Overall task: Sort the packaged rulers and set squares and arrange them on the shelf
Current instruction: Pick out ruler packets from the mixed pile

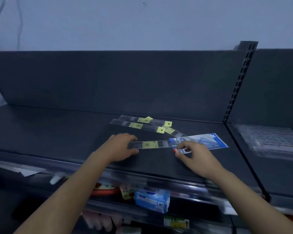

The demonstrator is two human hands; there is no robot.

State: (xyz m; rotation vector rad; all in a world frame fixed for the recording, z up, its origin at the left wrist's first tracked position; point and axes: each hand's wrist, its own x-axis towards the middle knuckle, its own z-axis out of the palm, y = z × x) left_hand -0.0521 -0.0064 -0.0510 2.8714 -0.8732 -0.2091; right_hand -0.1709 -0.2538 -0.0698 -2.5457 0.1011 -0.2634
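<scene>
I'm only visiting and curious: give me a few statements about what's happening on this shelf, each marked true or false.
1. The left hand grips one end of a clear ruler with a yellow label. True.
2. The blue pack stands upright on its edge. False: it lies flat on the shelf, and the right hand pinches its near corner.
3. More packaged rulers lie farther back on the shelf. True.
4. The shelf is white. False: it is dark grey.
</scene>
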